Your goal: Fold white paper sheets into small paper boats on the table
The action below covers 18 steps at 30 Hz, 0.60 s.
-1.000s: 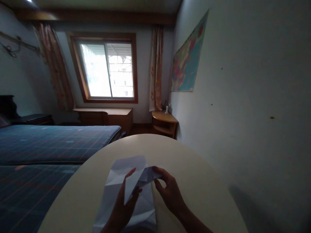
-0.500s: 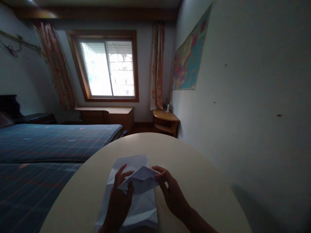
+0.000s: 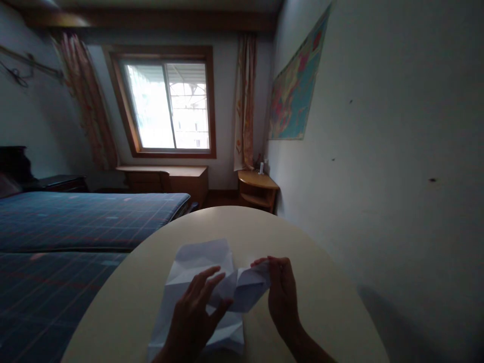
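A folded piece of white paper (image 3: 249,290) is tilted up above the table, with creases and a raised flap showing. My right hand (image 3: 282,290) pinches its right end, fingers behind and above the edge. Around the left end, my left hand (image 3: 198,302) has its fingers stretched and spread; the thumb tip appears to touch the paper. Beneath lies a larger sheet of white paper (image 3: 204,252), flat with several crease lines, partly covered by my left hand and the folded piece.
The round cream table (image 3: 313,292) carries the papers. At the left stands a bed with a plaid mattress (image 3: 94,217). A white wall (image 3: 397,227) runs close along the right. Beyond are a wooden desk (image 3: 189,172) and a corner shelf (image 3: 257,179) below the window.
The folded paper has moved right and turned, its right end now higher. My right hand has shifted right and rotated. My left hand has loosened, its fingers spreading over the left end.
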Each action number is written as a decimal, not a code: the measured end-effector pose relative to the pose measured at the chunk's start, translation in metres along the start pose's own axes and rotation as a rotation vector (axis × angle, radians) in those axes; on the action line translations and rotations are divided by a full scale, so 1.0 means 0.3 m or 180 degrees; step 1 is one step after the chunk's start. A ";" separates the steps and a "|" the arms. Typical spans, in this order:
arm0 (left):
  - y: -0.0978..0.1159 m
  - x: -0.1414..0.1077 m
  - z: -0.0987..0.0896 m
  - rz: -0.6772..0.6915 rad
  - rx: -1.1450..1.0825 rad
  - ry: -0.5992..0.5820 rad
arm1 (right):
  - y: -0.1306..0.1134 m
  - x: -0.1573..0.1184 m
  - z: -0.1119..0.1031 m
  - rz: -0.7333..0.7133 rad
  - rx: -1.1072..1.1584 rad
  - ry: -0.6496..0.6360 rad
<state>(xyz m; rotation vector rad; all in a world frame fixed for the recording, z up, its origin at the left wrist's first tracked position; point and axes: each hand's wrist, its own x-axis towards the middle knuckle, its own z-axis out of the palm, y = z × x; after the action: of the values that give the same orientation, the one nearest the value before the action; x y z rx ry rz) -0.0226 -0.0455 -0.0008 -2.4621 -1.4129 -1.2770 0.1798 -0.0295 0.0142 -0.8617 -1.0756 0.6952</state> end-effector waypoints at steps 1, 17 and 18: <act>0.010 0.003 -0.011 0.0158 0.0049 -0.0081 | 0.004 0.003 -0.003 0.0053 0.0066 0.0076; 0.051 0.046 -0.052 -0.1683 -0.0982 0.0586 | 0.024 0.048 -0.057 -0.0999 -0.1129 -0.0584; 0.050 0.050 -0.059 -0.1707 -0.1029 0.0584 | 0.025 0.055 -0.063 -0.1073 -0.1296 -0.0775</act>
<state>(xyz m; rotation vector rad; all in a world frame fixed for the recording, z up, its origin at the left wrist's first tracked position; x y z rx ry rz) -0.0191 -0.0506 0.0262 -2.1176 -2.0353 -1.9066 0.2025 -0.0169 0.0110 -0.9225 -1.5732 0.3034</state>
